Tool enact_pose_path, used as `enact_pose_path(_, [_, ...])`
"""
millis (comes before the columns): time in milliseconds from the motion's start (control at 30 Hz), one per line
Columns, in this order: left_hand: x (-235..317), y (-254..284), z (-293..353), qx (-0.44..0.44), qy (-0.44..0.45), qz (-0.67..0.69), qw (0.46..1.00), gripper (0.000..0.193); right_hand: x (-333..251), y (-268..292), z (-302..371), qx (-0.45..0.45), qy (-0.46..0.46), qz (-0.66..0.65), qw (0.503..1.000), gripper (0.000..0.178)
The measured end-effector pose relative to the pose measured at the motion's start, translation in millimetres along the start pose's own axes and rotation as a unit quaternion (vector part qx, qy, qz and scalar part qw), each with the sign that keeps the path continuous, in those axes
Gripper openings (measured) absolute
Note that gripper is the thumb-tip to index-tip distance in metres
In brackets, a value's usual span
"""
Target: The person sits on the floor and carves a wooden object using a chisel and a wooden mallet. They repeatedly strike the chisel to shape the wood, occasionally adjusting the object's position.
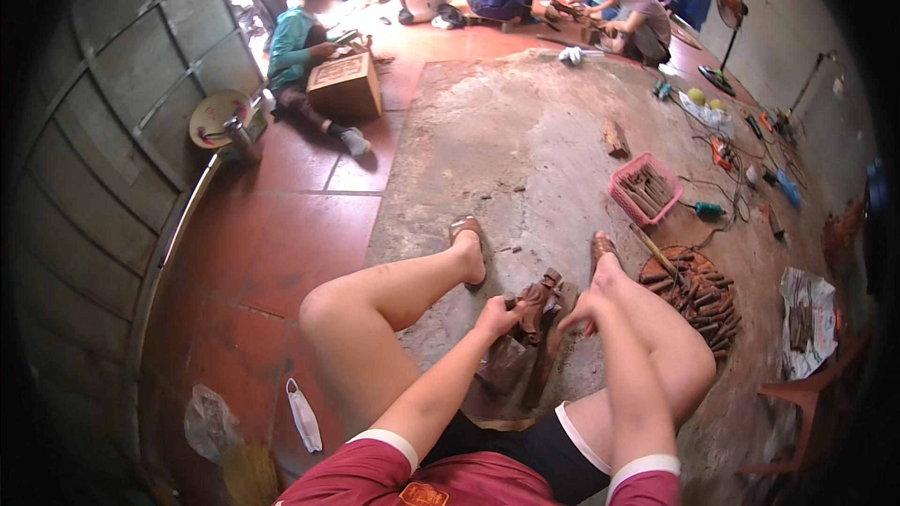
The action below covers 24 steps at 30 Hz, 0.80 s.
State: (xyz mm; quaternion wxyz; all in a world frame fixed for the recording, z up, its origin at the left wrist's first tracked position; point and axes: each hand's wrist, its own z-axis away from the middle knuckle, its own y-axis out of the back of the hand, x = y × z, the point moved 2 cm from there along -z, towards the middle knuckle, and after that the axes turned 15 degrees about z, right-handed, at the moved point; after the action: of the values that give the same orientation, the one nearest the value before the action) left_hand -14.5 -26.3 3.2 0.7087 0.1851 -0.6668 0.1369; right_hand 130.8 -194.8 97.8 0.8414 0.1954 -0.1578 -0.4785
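Observation:
Between my knees a dark brown carved wooden piece [536,311] rests among dark wooden blocks [507,362] on a low support. My left hand [497,317] is closed at the carving's left side; a short dark stub sticks out above its fingers, and what it grips is mostly hidden. Just right of the carving, my right hand [583,311] has its fingers stretched out and apart, close to a long upright dark board [553,347]. Whether those fingers touch the wood is not plain.
Right of my leg lies a heap of brown wooden-handled tools [714,309], with a mallet-like handle [653,248] across it. Beyond stands a pink basket [647,189] of wooden pieces. Power tools [710,210] and cables lie near the wall. A person [305,52] works beside a box [345,86].

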Motion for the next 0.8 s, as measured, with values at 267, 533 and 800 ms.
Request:
enact_pose_path(267, [-47.9,12.9,-6.3,0.014,0.028,0.111,0.993,0.024,138.9,199.6,107.2,0.390,0.022,-0.089,0.916,0.057])
enact_pose_path(533, [-26.1,-9.6,-23.8,-0.056,0.026,0.058,0.996,0.023,288.7,33.9,-2.5,0.402,-0.147,-0.145,0.892,0.039])
enact_pose_path(800, [-21.3,-9.2,-21.8,-0.087,-0.013,0.028,0.996,0.025,214.4,-191.7,-36.4,0.223,-0.170,-0.279,0.919,0.040])
